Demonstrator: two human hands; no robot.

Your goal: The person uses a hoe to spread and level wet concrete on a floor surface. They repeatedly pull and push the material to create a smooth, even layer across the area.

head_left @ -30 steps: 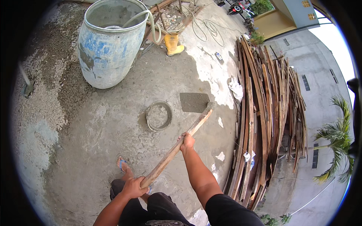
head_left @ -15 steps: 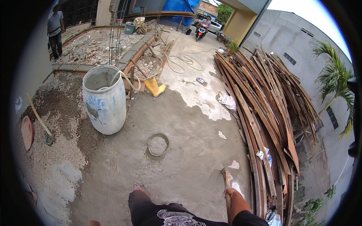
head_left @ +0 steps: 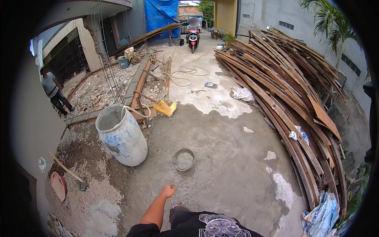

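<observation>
My left hand (head_left: 169,191) reaches forward over the wet grey cement (head_left: 221,158), its fingers looking curled, with nothing visible in them. A round, grey-rimmed bucket (head_left: 184,170) with grey content stands just beyond it, apart from the hand. Part of my foot (head_left: 175,204) shows below the hand. My right hand is out of view. Left of the bucket, a large white-and-blue drum (head_left: 122,138) stands, a pale hose (head_left: 136,110) hanging over its rim. A yellow boot (head_left: 165,108) lies behind the drum.
Long wooden planks (head_left: 276,98) are heaped along the right side, with a plastic sack (head_left: 321,211) by them. A gravel pile (head_left: 94,173) with a long-handled hoe (head_left: 67,168) and red basin (head_left: 58,185) lies left. A person (head_left: 51,89) stands far left; a rider on a motorbike (head_left: 193,39) faces me.
My view has turned and shifted. My right hand, earlier low on the right around something long and brown, is out of view; my left hand has come forward. The motorbike looks closer.
</observation>
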